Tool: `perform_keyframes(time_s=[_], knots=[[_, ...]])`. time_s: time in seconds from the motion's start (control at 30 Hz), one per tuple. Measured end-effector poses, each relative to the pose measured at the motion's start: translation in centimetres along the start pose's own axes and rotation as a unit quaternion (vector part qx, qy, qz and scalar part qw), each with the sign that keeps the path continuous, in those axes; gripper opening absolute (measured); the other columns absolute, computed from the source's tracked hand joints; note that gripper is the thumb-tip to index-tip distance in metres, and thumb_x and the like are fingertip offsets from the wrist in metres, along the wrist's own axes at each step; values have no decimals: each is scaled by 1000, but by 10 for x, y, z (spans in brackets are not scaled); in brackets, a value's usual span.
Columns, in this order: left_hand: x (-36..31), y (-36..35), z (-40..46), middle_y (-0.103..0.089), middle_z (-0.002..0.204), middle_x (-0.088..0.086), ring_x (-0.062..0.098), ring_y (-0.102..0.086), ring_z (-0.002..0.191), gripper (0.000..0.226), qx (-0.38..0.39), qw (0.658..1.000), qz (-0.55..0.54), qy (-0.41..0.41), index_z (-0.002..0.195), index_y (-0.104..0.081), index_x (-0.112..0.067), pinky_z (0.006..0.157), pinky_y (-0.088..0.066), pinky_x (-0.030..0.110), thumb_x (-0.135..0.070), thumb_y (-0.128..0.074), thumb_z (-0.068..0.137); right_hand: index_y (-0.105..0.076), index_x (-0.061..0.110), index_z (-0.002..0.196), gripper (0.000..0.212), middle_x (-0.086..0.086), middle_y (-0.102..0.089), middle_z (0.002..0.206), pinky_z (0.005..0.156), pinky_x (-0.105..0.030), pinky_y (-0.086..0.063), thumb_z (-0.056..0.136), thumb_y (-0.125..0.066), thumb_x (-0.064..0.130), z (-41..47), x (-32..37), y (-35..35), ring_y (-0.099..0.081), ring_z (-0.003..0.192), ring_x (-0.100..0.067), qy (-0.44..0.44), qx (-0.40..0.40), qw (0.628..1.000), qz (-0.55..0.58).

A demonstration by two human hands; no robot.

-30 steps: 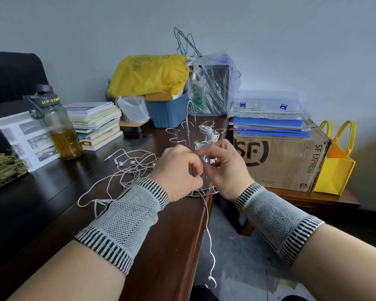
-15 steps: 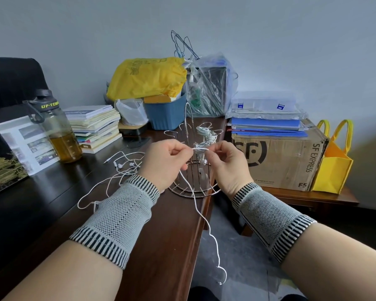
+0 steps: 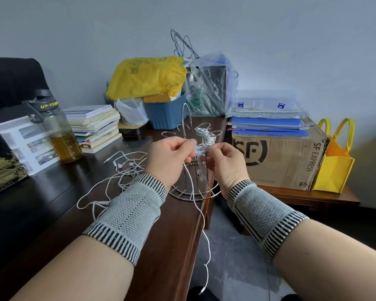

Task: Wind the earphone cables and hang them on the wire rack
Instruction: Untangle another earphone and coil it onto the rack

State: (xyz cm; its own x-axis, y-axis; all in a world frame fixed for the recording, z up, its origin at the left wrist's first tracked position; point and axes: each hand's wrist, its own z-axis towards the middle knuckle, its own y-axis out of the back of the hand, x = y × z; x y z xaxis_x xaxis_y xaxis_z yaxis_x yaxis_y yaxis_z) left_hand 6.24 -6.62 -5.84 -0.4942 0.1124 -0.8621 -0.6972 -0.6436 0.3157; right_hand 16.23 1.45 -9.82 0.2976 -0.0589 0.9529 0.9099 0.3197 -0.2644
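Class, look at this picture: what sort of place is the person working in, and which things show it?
Probably a cluttered home office or study: a dark wooden desk bears a stack of books, with blue folders on a courier box beside it.

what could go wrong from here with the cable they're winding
1. The long white tail of the cable hangs off the dark wooden desk edge toward the floor; it might snag as winding goes on.
2. Both the left hand and right hand work right against the silver wire rack, beside an already hung white bundle; a tug could tip the rack or dislodge the bundle.
3. The loose white earphones lie tangled nearby.
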Motion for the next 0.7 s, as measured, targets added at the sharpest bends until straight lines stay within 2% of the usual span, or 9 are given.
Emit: perform_keyframes(time_s=[0.07, 0.17, 0.2, 0.3, 0.4, 0.5, 0.6, 0.7], knots=[[-1, -3, 2, -70, 66, -6, 1, -59, 60, 19, 3, 1000, -25, 9, 72, -71, -21, 63, -47, 19, -25, -67, 89, -60, 10, 78, 13, -8, -66, 68, 65, -59, -56, 91, -61, 14, 0, 2, -1, -62, 63, -28, -6, 7, 1000, 4], [-1, 1, 3, -63, 57, -7, 5, -54, 57, 20, 64, 998, -10, 21, 67, -71, -15, 60, -44, 19, -21, -69, 86, -61, 12, 74, 14, 0, -65, 62, 63, -44, -58, 89, -62, 13, 4, 1, 2, -63, 61, -20, 27, 5, 998, -49], [0, 2, 3, -61, 55, -7, 6, -52, 56, 19, 95, 995, 10, 24, 67, -71, -10, 60, -44, 20, -18, -70, 84, -62, 14, 73, 15, 3, -64, 61, 66, -42, -58, 88, -62, 14, 6, 0, 2, -61, 61, -17, 38, 4, 997, -67], [1, 7, 2, -60, 55, -5, 7, -52, 57, 16, 154, 986, 65, 8, 70, -71, -2, 62, -46, 20, -14, -71, 81, -62, 20, 67, 18, 2, -64, 62, 75, -50, -55, 85, -62, 18, 10, -2, 3, -59, 64, -19, 50, 4, 994, -95], [-3, 8, 4, -63, 57, -7, 5, -54, 57, 16, 102, 994, 24, -16, 72, -73, -8, 62, -48, 19, -17, -71, 84, -62, 16, 69, 18, 3, -66, 60, 70, -45, -56, 87, -63, 14, 8, -2, 1, -63, 65, -21, 43, 3, 996, -75], [-5, 3, 7, -66, 57, -9, 1, -55, 53, 20, 6, 1000, 13, -7, 70, -71, -17, 58, -47, 17, -23, -67, 89, -61, 8, 75, 15, 3, -63, 55, 48, -30, -53, 90, -61, 11, 5, 1, -1, -62, 53, -16, 15, 6, 1000, -19], [-6, -2, 8, -68, 59, -7, 4, -61, 55, 33, -63, 990, 125, 11, 62, -68, -21, 57, -50, 22, -31, -60, 93, -60, 7, 76, 14, 2, -63, 54, 45, -25, -48, 89, -60, 12, 6, 4, -2, -62, 56, -18, 0, -4, 1000, -4], [-7, -5, 9, -66, 57, -5, 15, -61, 56, 46, -63, 964, 258, 11, 57, -68, -18, 54, -48, 26, -37, -52, 96, -56, 7, 78, 15, 0, -61, 52, 38, -21, -44, 91, -58, 13, 9, 8, -5, -59, 53, -20, -42, -7, 999, 21]])
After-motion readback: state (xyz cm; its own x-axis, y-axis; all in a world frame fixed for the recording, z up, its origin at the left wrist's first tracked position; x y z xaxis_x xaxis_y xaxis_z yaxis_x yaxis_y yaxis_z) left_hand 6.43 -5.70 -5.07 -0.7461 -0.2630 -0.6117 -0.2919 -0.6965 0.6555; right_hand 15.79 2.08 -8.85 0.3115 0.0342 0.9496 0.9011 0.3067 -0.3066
